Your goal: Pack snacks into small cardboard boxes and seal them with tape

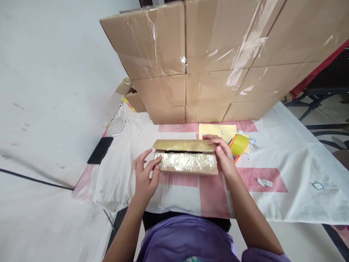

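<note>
A small flat cardboard box (185, 168) lies on the cloth-covered table (286, 171) in front of me, its flaps partly apart with clear crinkled plastic wrap (185, 160) showing over its top. My left hand (144, 174) rests at the box's left end, fingers spread and touching the plastic. My right hand (222, 153) presses on the box's right end, fingers bent over the far flap. A yellow tape dispenser (239, 145) sits just right of my right hand.
A tall wall of stacked cardboard boxes (212, 58) wrapped in clear film stands at the table's far side. A black phone (100, 150) and a white perforated object (116, 127) lie at the left. Yellow paper (215, 130) lies behind the box. Small clips (264, 183) lie right.
</note>
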Available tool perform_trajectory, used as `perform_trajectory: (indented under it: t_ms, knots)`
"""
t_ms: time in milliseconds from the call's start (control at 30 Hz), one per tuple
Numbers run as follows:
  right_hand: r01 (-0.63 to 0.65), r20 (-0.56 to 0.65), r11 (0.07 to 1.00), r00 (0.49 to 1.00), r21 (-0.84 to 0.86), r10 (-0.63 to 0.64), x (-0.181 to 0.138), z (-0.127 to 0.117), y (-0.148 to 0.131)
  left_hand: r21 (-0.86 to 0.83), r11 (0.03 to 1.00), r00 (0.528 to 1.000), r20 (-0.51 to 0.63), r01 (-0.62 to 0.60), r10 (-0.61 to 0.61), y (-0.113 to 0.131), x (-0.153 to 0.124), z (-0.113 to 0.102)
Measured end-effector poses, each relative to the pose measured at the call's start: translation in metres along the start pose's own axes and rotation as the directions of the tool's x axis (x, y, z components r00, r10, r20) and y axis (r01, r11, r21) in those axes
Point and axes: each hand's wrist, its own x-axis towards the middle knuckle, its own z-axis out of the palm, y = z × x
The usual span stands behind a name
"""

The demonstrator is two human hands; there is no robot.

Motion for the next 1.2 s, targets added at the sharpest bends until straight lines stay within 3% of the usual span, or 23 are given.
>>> perform_trajectory:
  t_ms: [167,333,500,833,1033,1133,1200]
  knots:
    - [-0.052,0.011,0.999,0.999,-0.013,0.052,-0.002,-0.002,-0.001,0.120,0.975,0.981,-0.032,-0.186,0.191,0.009,0.016,0.000]
    - [-0.117,0.029,0.993,0.993,0.025,0.116,-0.003,-0.002,-0.001,0.085,0.949,0.947,0.138,-0.303,0.290,0.025,0.025,0.004]
    - [-0.186,0.018,0.982,0.983,0.038,0.185,0.000,0.000,-0.004,0.022,0.951,0.931,0.212,-0.309,0.297,0.029,0.024,0.007]
    - [-0.300,0.042,0.954,0.953,0.002,0.300,0.009,0.000,-0.012,0.112,0.951,0.870,0.445,-0.290,0.213,0.034,0.030,-0.001]
    - [-0.274,0.038,0.961,0.961,0.034,0.272,0.004,0.002,-0.004,0.135,0.944,0.892,0.389,-0.301,0.229,0.033,0.025,0.002]
    - [-0.181,-0.003,0.983,0.983,-0.026,0.181,-0.001,-0.001,-0.007,0.138,0.939,0.902,0.352,-0.314,0.250,0.031,0.023,0.004]
    - [-0.089,-0.108,0.990,0.991,-0.107,0.078,-0.005,-0.009,-0.014,0.140,0.934,0.899,0.348,-0.330,0.265,0.031,0.022,0.004]
